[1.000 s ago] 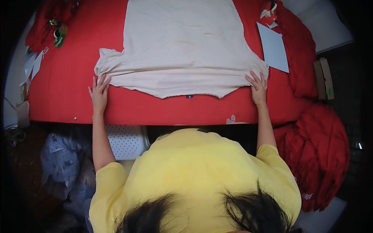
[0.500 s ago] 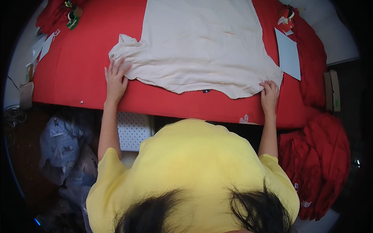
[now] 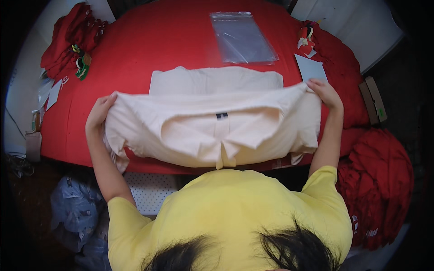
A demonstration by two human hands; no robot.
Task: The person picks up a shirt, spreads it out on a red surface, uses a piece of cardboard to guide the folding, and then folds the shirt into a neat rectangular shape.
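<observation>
Both arms were out wide, bare forearms angling up and outward from the sleeves of a yellow shirt (image 3: 226,203), and look at those wrists, each turned in toward the cloth! The left hand (image 3: 100,112) had thumb and fingers pinched on the upper left corner of a cream garment (image 3: 199,101), knuckles uppermost; the right hand (image 3: 325,94), a touch farther from the body, pinched the opposite corner, fingers bent over the edge. Between them the upper edge ran nearly straight, sagging just slightly, and right there was the long axis: left to right, square across the person's front. The wide opening gaped toward the person and upward, stretched along that same line, a small dark label (image 3: 222,116) inside it at the middle of its far side. Down the near side, soft points of fabric drooped at the centre, right by the yellow shirt, a little blurred, while loose folds hung below each hand. Beyond the raised edge, a flatter section of the same cloth lay on the red-covered table (image 3: 149,40), near its front edge. Farther back sat a clear plastic bag (image 3: 244,39); off to the right, a pale card (image 3: 311,67), close by the right hand.
</observation>
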